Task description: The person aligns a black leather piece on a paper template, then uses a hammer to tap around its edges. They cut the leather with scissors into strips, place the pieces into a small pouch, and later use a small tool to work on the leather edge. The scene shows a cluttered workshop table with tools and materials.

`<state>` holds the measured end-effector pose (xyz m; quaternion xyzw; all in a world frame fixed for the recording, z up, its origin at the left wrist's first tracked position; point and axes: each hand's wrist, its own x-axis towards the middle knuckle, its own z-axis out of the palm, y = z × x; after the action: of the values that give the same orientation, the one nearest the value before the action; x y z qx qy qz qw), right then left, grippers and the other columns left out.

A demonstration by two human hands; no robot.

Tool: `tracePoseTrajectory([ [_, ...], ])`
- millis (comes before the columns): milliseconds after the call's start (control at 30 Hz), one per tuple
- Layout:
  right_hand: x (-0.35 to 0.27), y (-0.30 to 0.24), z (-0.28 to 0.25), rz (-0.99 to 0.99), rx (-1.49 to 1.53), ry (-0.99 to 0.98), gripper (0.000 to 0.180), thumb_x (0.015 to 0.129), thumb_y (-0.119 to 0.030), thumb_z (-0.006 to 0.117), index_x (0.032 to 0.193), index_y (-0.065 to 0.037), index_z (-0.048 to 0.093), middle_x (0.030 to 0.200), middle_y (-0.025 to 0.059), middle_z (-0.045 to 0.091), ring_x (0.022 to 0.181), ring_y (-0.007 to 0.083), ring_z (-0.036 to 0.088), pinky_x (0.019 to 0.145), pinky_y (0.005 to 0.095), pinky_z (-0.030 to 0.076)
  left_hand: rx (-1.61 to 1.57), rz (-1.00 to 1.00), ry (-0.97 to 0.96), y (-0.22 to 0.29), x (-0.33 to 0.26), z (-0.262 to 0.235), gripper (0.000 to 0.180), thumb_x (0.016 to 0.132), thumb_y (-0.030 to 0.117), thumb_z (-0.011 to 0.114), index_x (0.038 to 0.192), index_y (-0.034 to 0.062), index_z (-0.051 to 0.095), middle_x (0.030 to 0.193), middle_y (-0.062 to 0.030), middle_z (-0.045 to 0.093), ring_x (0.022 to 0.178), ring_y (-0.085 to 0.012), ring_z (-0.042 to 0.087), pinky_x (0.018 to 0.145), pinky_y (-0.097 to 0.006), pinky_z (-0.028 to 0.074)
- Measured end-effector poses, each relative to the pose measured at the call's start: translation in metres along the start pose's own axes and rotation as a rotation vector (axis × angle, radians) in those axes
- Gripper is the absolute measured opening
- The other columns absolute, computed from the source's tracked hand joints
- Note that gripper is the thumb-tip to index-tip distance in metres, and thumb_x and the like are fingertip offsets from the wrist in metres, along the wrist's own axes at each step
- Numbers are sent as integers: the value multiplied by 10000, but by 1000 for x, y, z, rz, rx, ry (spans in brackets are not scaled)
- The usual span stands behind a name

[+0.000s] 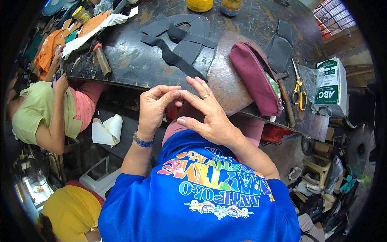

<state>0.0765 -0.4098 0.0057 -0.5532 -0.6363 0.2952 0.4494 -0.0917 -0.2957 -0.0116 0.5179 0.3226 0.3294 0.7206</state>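
Above my lap, at the table's near edge, my two hands meet at the fingertips. My left hand (152,108), with a watch at its wrist, has thumb and forefinger pressed together; anything between them is too small or hidden. The fingers of my right hand (211,119) are spread, its forefinger touching the left fingertips and its thumb apart. Just beyond lie black straps (168,51) on a dark curved flat piece (197,25). A wooden board (219,86) sits by my right hand, with a maroon zip pouch (252,74) across it, partly unzipped.
Right of the pouch are a hammer (287,103), yellow-handled scissors (299,94), black pieces (279,48) and a white-green package (331,86). Another hammer (101,60) lies left. Jars (231,7) stand at the back. A co-worker (52,109) holds scissors at the left, near orange material (50,50).
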Motion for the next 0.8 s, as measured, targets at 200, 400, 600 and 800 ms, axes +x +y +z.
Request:
tracePoseTrajectory([
  [200,1,3,14,-48,-173,-28,922,814,-366,800,1571,-161,314,1637,233,187,1520,466,124,1178,649,164,-495,-32,-36,-18,1,2,235,969,135,677,1159,-3,684,1001,-78,727,880,-124,696,793,-244,570],
  [400,5,5,22,-63,-476,8,977,774,-339,825,1582,-191,296,1643,212,181,1524,436,137,1161,691,160,-764,-87,-78,-27,3,8,214,992,170,650,1147,26,680,1012,-42,706,874,-100,653,814,-254,556],
  [600,5,1,12,-45,-439,4,954,765,-278,837,1571,-237,329,1639,225,176,1507,441,198,1174,656,180,-444,89,13,-15,4,9,172,984,162,663,1080,22,689,969,-32,699,811,-73,630,779,-235,561],
  [800,8,3,8,-56,-467,82,840,785,-202,823,1523,-253,425,1598,255,254,1459,432,322,1144,642,260,114,335,46,-5,7,6,133,1004,149,649,1013,17,663,921,-22,677,792,-60,592,710,-200,487],
])
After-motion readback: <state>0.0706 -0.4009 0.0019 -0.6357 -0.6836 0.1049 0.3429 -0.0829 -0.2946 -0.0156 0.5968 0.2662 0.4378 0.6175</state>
